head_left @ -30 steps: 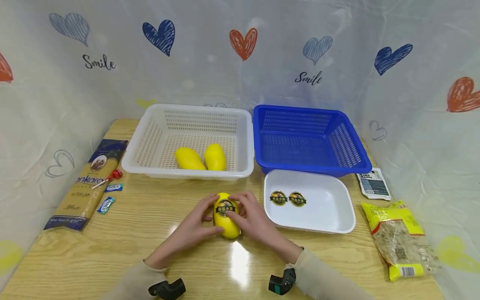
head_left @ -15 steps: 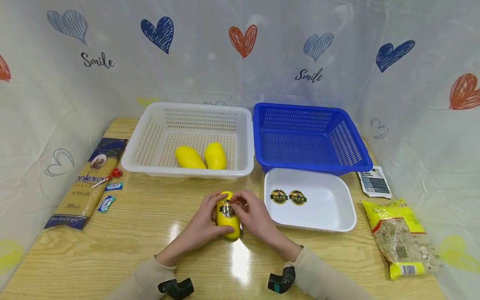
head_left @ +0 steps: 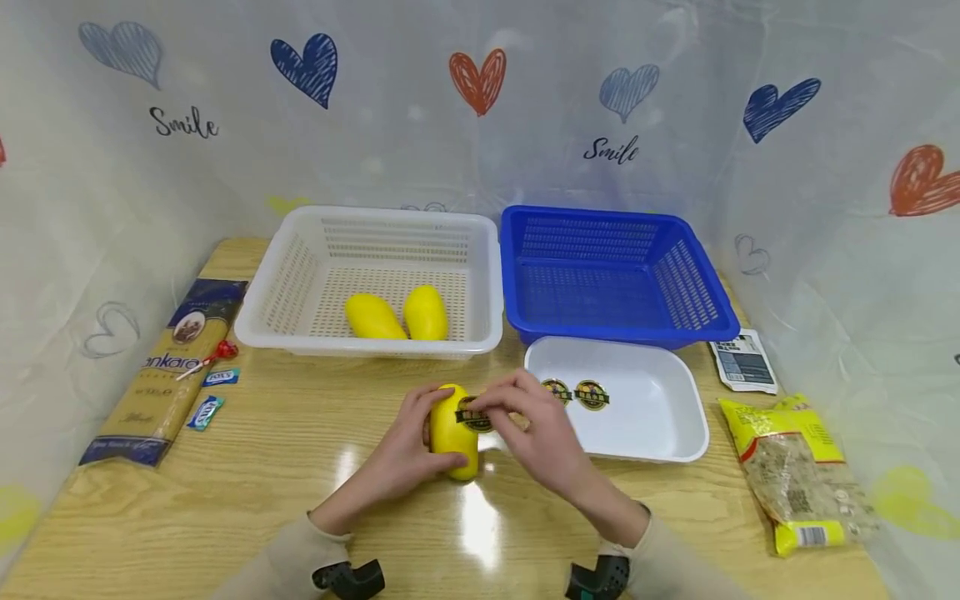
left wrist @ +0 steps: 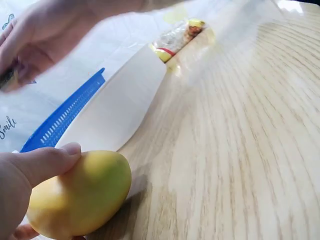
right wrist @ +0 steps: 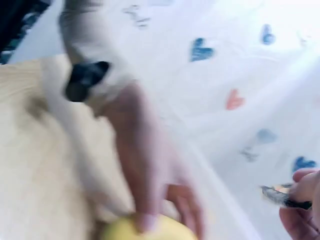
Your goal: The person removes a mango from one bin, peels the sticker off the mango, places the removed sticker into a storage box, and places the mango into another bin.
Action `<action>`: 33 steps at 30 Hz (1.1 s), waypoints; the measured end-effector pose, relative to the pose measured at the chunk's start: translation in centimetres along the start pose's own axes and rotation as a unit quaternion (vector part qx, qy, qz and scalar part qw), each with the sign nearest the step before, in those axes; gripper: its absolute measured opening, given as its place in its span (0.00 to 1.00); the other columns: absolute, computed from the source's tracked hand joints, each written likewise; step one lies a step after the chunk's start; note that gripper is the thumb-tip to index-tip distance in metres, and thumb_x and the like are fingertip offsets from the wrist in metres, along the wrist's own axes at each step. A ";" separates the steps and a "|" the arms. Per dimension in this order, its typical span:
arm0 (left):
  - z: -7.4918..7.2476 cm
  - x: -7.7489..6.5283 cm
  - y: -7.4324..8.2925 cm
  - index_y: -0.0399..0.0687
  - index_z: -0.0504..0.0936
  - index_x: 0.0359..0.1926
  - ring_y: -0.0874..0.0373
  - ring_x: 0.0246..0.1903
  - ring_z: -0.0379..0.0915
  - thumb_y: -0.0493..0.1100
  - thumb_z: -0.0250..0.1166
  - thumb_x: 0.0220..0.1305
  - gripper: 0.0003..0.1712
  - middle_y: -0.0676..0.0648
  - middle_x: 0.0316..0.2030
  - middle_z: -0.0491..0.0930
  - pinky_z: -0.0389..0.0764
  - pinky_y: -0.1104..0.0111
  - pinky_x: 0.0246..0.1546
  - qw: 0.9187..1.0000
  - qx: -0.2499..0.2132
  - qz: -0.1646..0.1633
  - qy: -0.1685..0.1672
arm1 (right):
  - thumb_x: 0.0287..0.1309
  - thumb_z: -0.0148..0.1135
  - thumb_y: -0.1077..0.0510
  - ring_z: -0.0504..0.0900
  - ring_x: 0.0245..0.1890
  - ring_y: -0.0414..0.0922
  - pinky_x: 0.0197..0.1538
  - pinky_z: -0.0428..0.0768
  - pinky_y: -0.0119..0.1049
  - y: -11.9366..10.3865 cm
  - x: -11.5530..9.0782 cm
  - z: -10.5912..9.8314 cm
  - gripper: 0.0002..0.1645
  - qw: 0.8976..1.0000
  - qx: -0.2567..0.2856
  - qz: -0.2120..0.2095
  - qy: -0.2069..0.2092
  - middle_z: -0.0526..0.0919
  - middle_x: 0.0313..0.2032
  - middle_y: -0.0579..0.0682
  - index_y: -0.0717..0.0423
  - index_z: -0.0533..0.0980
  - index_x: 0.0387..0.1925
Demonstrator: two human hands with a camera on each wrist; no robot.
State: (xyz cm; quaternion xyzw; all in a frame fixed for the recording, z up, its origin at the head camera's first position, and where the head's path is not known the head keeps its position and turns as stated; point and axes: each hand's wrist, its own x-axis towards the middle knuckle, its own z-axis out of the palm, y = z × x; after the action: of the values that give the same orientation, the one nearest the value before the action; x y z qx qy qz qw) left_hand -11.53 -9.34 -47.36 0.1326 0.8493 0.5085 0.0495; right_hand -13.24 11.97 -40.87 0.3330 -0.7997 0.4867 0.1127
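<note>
A yellow mango (head_left: 452, 437) rests on the table, its top surface bare. My left hand (head_left: 408, 446) grips it from the left; in the left wrist view the thumb (left wrist: 65, 155) lies over the mango (left wrist: 92, 195). My right hand (head_left: 543, 429) pinches a round black-and-gold sticker (head_left: 474, 415) above the mango's right side. The right wrist view shows the same sticker (right wrist: 287, 196) between finger and thumb, partly hidden. Two similar stickers lie in the white tray (head_left: 652, 408), the left one (head_left: 557, 390) partly covered by my right hand, the other sticker (head_left: 592, 395) fully visible.
A white basket (head_left: 300, 342) holds two mangoes (head_left: 375, 317) at the back. Beside it stands a blue basket (head_left: 585, 292). A pasta packet (head_left: 161, 375), lollipop (head_left: 222, 350) and wrapped sweets (head_left: 205, 412) lie left; a yellow bag (head_left: 795, 475) and white packet (head_left: 742, 362) lie right.
The sticker that lay on the mango has been lifted off by my right hand, which has moved right with it. My left hand keeps holding the mango.
</note>
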 end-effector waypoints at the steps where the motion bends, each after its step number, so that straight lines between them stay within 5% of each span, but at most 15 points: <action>1: -0.1 0.0 0.0 0.50 0.66 0.68 0.47 0.63 0.62 0.46 0.81 0.44 0.51 0.43 0.67 0.57 0.67 0.51 0.60 1.000 0.000 -0.002 -0.002 | 0.60 0.65 0.67 0.79 0.41 0.42 0.42 0.82 0.33 0.0 0.2 -1.1 0.08 1.000 0.008 0.023 0.007 0.79 0.39 0.45 0.52 0.84 0.38; 5: -0.2 -0.1 -0.1 0.52 0.64 0.70 0.48 0.64 0.61 0.47 0.81 0.45 0.52 0.44 0.68 0.56 0.67 0.52 0.60 1.000 -0.002 -0.011 -0.017 | 0.59 0.68 0.61 0.80 0.43 0.43 0.42 0.82 0.33 1.7 0.4 -5.6 0.09 0.990 0.022 0.138 -0.005 0.80 0.42 0.47 0.52 0.83 0.42; 9: -0.3 -0.2 -0.2 0.52 0.64 0.70 0.48 0.64 0.61 0.48 0.81 0.46 0.52 0.45 0.69 0.56 0.68 0.53 0.59 1.000 -0.011 -0.018 -0.023 | 0.61 0.68 0.56 0.80 0.48 0.47 0.48 0.80 0.39 5.4 -0.4 -9.6 0.12 0.970 -0.039 0.232 -0.064 0.82 0.46 0.48 0.51 0.82 0.46; 16: -0.4 -0.1 -0.2 0.54 0.63 0.70 0.50 0.65 0.59 0.47 0.81 0.45 0.52 0.46 0.69 0.55 0.68 0.54 0.60 0.999 -0.009 -0.021 -0.031 | 0.62 0.66 0.57 0.80 0.46 0.51 0.45 0.77 0.45 10.5 -2.7 -14.6 0.11 0.935 -0.130 0.306 -0.128 0.82 0.48 0.55 0.55 0.83 0.46; 20: -0.5 0.0 -0.1 0.53 0.64 0.70 0.49 0.66 0.59 0.47 0.80 0.46 0.52 0.46 0.70 0.55 0.66 0.52 0.61 0.999 -0.008 -0.016 -0.033 | 0.61 0.66 0.59 0.79 0.42 0.50 0.44 0.75 0.44 11.8 -3.0 -15.7 0.10 0.921 -0.155 0.323 -0.150 0.81 0.46 0.57 0.58 0.83 0.43; 27: -0.6 0.1 -0.1 0.54 0.63 0.71 0.49 0.66 0.59 0.47 0.80 0.46 0.52 0.46 0.70 0.55 0.68 0.53 0.60 0.999 -0.001 -0.015 -0.036 | 0.56 0.68 0.64 0.76 0.35 0.45 0.38 0.74 0.39 13.2 -3.3 -15.7 0.07 0.920 -0.152 0.314 -0.177 0.82 0.37 0.54 0.61 0.83 0.38; 33: -0.6 0.2 0.0 0.53 0.63 0.71 0.48 0.65 0.60 0.48 0.80 0.46 0.52 0.45 0.70 0.54 0.69 0.53 0.59 0.999 0.000 -0.013 -0.040 | 0.52 0.70 0.64 0.72 0.30 0.42 0.35 0.72 0.37 13.6 -3.5 -15.4 0.07 0.912 -0.204 0.282 -0.219 0.80 0.30 0.49 0.61 0.80 0.33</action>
State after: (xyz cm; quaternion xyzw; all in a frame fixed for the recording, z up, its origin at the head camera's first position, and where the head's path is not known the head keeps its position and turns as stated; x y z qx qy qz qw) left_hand -11.85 -9.78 -47.03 0.1417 0.8482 0.5023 0.0906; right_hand -21.58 30.71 -44.52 0.1618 -0.9468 0.2395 -0.1412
